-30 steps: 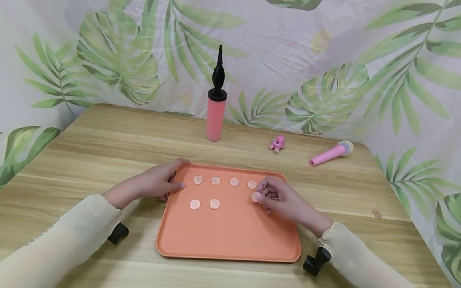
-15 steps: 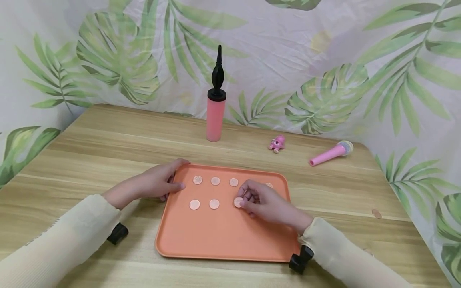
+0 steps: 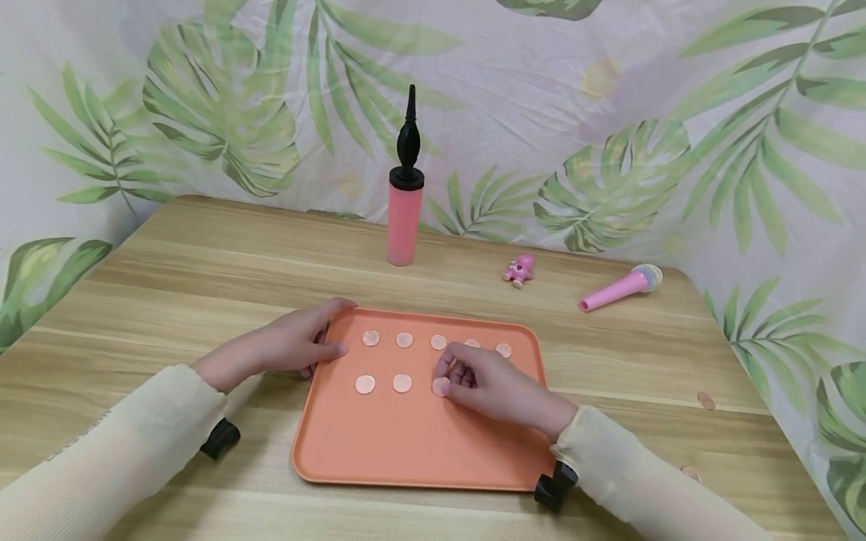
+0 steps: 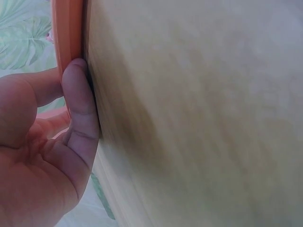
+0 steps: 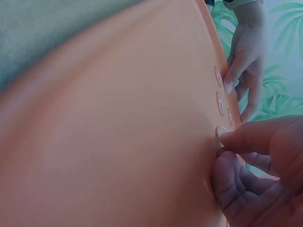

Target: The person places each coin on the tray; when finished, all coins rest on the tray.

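Head view shows the right hand (image 3: 497, 387) over the middle of the orange tray (image 3: 419, 451), its fingers curled narrow with the tips pressed on a copper-coloured coin (image 3: 440, 387) that lies flat on the tray floor — third in the near row, right of two other coins (image 3: 383, 384). Right wrist view confirms it: thumb and fingertips (image 5: 232, 137) sit bunched at the coin's edge (image 5: 221, 131), touching it against the tray surface. A far row of five coins (image 3: 404, 340) runs left to right just beyond the knuckles. The left hand (image 3: 291, 346) grips the tray's far left corner, fingers wrapped over the rim and thumb lying on the inside; the left wrist view shows a finger (image 4: 78, 94) pressed along the orange rim (image 4: 68, 33) where it meets the wooden table (image 4: 199, 113). No writing or brand can be read on the coins or the tray.
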The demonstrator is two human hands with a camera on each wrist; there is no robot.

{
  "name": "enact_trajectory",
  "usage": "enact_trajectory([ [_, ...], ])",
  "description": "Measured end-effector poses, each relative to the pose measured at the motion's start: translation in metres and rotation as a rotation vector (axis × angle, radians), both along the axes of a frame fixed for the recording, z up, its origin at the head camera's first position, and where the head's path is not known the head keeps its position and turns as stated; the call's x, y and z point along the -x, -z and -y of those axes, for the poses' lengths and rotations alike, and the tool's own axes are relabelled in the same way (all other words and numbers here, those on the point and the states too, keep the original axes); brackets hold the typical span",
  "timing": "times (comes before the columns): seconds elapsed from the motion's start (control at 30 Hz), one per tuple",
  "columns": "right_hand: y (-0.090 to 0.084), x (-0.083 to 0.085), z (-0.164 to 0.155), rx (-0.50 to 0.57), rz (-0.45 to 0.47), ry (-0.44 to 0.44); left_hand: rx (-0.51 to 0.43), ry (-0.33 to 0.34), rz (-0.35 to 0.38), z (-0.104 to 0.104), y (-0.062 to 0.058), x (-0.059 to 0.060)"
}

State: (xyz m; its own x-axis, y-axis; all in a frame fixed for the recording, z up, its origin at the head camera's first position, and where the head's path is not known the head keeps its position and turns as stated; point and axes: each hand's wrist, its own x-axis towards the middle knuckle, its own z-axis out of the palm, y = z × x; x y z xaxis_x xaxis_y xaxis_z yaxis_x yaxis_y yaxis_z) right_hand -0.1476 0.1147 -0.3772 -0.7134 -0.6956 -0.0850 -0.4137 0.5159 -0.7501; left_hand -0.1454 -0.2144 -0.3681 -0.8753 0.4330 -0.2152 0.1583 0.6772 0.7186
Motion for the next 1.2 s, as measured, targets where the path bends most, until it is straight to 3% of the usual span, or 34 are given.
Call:
enact_trajectory([
  [0.77,0.0006,0.001,0.0038,-0.038,-0.051,-0.012,-0.003,-0.009,0.009,-0.0015,-0.0009,0.0001],
  [1.2,-0.0002,0.0008,0.002,-0.039,-0.001,0.023,-0.01,0.005,-0.01,-0.0007,-0.0012,-0.0005],
])
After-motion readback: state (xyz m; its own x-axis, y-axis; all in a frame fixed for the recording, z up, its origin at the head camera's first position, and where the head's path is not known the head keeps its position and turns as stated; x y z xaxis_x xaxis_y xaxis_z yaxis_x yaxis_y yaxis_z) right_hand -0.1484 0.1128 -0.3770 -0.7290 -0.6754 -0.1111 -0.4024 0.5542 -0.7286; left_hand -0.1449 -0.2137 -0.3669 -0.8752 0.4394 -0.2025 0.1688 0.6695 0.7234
